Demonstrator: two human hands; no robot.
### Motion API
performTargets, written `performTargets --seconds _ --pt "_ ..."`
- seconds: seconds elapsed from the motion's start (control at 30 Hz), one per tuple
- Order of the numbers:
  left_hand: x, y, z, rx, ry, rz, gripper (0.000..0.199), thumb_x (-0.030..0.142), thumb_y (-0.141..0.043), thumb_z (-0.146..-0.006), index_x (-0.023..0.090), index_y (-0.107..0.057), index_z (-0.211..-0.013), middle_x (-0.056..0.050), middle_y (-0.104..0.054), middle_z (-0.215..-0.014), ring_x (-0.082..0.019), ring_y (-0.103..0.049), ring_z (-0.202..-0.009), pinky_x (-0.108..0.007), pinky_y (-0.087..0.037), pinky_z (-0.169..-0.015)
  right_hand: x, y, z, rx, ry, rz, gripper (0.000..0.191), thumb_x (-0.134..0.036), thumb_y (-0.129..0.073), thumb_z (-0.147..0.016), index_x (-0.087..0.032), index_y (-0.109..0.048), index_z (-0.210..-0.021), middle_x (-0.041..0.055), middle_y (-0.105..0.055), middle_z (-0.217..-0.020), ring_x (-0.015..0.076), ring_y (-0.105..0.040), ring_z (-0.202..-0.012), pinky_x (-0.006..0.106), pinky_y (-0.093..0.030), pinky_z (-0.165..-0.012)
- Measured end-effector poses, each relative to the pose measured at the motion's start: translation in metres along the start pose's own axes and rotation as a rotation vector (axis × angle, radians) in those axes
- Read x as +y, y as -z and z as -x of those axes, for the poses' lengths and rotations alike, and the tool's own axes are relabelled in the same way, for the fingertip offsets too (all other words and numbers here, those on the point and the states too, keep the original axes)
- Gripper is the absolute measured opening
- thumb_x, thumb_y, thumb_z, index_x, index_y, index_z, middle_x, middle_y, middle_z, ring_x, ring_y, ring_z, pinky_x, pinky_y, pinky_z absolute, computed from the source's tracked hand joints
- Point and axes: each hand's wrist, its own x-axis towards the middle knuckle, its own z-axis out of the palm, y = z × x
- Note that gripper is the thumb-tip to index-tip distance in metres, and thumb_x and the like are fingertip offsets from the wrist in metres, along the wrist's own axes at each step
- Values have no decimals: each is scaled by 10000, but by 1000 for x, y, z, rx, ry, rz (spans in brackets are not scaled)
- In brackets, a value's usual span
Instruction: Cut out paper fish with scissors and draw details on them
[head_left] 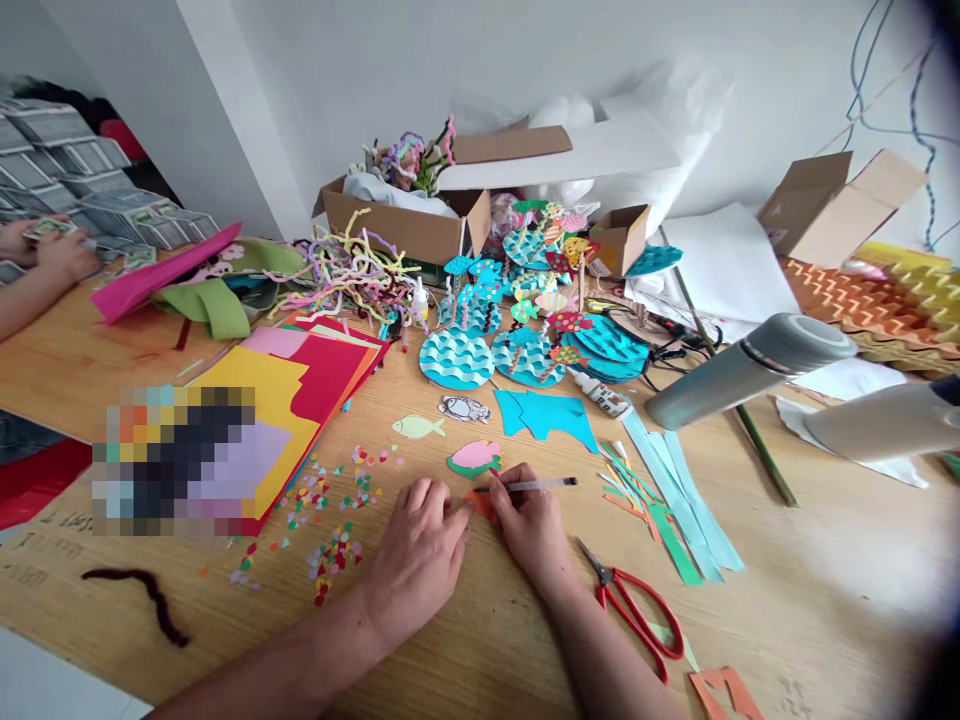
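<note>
My right hand [532, 522] grips a slim pen [551, 484], its dark end pointing right. Between my hands lies a small orange paper piece [480, 500], pinched at its left side by the curled fingers of my left hand [424, 545]; its full outline is hidden. Just beyond my fingertips rests a pink and green paper fish [476, 459]. Farther off are a pale green paper fish [418, 427] and a black-and-white fish drawing [465, 408]. Red-handled scissors [637, 610] lie open to the right of my right forearm. Small paper confetti [334, 550] is scattered left of my left hand.
Coloured paper sheets [330, 370] are stacked at left, beneath a pixelated patch. Finished blue wavy discs [456, 360] with paper fish stand ahead, near pipe cleaners [352, 270]. Blue strips [686, 500] and a grey flask [750, 365] are right. Another person's hands [64, 250] hold something far left.
</note>
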Motion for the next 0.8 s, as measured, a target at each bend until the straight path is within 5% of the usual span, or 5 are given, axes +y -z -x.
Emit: performTargets --seconds 0.8 --pt "-1 -1 1 -59 -7 -99 207 196 -411 -924 221 -613 -960 -48 -549 -804 -228 -479 -869 -401 -382 -801 -3 2 0 8 5 -6 285 -444 -529 -877 -213 -506 -711 -46 -488 -492 127 -428 -433 220 -309 -422"
